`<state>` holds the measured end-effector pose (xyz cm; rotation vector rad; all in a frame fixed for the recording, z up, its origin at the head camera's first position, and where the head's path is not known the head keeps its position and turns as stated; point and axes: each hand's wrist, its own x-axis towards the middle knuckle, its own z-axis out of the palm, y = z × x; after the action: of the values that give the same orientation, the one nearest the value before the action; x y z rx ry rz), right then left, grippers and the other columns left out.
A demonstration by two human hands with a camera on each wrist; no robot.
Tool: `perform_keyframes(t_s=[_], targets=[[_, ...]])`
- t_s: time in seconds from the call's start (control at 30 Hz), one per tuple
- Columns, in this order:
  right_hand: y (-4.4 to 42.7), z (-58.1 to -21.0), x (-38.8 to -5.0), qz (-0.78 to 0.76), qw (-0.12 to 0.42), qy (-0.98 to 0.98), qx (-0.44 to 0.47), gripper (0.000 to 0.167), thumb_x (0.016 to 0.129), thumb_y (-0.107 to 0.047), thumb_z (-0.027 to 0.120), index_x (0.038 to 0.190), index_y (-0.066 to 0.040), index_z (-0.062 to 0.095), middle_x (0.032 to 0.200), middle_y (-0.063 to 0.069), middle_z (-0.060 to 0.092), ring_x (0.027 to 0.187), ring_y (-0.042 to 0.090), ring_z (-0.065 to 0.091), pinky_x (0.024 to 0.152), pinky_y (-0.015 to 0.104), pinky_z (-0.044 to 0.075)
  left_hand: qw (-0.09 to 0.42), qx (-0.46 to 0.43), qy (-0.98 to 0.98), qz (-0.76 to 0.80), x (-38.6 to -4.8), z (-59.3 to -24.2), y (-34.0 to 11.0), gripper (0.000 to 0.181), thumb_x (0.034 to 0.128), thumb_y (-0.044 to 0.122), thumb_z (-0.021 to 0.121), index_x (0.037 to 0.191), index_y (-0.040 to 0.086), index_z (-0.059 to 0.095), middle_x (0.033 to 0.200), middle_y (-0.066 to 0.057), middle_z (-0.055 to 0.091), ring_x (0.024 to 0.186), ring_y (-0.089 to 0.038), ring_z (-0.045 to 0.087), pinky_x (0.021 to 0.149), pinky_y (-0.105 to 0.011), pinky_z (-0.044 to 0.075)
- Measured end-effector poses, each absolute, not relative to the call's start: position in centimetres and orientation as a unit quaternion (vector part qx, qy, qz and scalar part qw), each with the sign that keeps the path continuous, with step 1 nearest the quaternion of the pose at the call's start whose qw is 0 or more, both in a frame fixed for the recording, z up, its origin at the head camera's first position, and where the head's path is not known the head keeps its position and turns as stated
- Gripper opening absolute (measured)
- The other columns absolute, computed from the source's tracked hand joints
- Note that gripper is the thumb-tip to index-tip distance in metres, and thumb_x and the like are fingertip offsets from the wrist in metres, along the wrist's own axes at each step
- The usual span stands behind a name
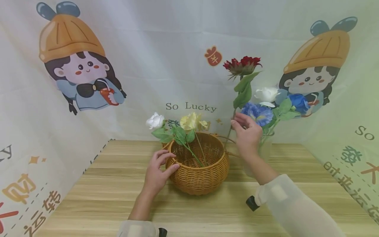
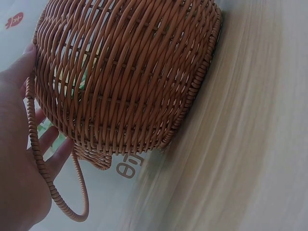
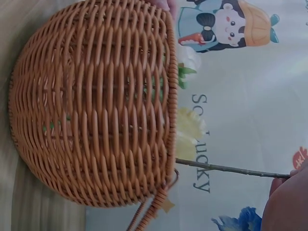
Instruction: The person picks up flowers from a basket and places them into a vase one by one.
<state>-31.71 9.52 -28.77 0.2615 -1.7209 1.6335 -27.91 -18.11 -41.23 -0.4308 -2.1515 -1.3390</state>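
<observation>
A brown wicker basket [image 1: 199,179] stands on the table, with a white rose [image 1: 155,120] and a yellow flower [image 1: 190,121] leaning inside it. At its left rim, my left hand [image 1: 158,171] holds on, thumb and fingers about the edge; the left wrist view shows a looped handle [image 2: 53,190] by the palm. My right hand [image 1: 248,133] pinches the stem of a red flower [image 1: 243,65] with green leaves, keeping it upright above the basket's right side. In the right wrist view the stem [image 3: 231,169] runs down to the rim; its lower end is hidden.
Behind my right hand, a clear vase [image 1: 265,146] holds a blue-purple flower [image 1: 257,113], a white rose [image 1: 267,96] and a blue rose [image 1: 299,102]. Printed cloth [image 1: 165,65] hangs behind and beside the wooden table [image 1: 103,184].
</observation>
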Motion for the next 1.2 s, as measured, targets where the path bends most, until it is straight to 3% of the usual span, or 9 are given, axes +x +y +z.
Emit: perform_keyframes(t_s=[0.27, 0.7, 0.97, 1.2], targets=[[10.7, -27.5, -31.5, 0.656, 0.387, -0.641, 0.096, 0.021, 0.084, 0.005, 0.07, 0.105, 0.008, 0.07, 0.098, 0.022, 0.069, 0.079, 0.005, 0.066, 0.071, 0.02, 0.054, 0.283, -0.16, -0.802, -0.502, -28.0, -41.3, -18.2, 0.029, 0.0827, 0.025, 0.079, 0.107, 0.012, 0.07, 0.128, -0.007, 0.051, 0.12, -0.024, 0.046, 0.093, -0.049, 0.045], [13.1, -27.6, -31.2, 0.646, 0.374, -0.663, 0.059, 0.023, 0.086, 0.003, 0.07, 0.109, 0.007, 0.068, 0.1, 0.015, 0.07, 0.081, 0.007, 0.067, 0.072, 0.02, 0.054, 0.28, -0.156, -0.802, -0.504, -27.9, -41.2, -18.0, 0.028, 0.0833, 0.027, 0.079, 0.107, 0.014, 0.07, 0.127, -0.006, 0.052, 0.119, -0.022, 0.047, 0.093, -0.048, 0.045], [14.8, -28.7, -30.9, 0.627, 0.377, -0.68, 0.041, 0.024, 0.087, 0.001, 0.07, 0.111, 0.006, 0.068, 0.099, 0.009, 0.071, 0.077, 0.002, 0.066, 0.072, 0.018, 0.054, 0.282, -0.156, -0.802, -0.502, -28.0, -41.4, -18.1, 0.032, 0.0831, 0.026, 0.079, 0.108, 0.009, 0.07, 0.128, -0.005, 0.051, 0.12, -0.023, 0.046, 0.093, -0.049, 0.045], [16.6, -29.6, -30.5, 0.628, 0.387, -0.675, 0.02, 0.026, 0.086, 0.0, 0.071, 0.111, 0.006, 0.068, 0.087, -0.009, 0.069, 0.076, 0.001, 0.066, 0.07, 0.015, 0.053, 0.278, -0.158, -0.804, -0.501, -28.0, -41.3, -18.1, 0.031, 0.0837, 0.027, 0.078, 0.108, 0.01, 0.07, 0.128, -0.005, 0.051, 0.121, -0.022, 0.046, 0.094, -0.048, 0.045]])
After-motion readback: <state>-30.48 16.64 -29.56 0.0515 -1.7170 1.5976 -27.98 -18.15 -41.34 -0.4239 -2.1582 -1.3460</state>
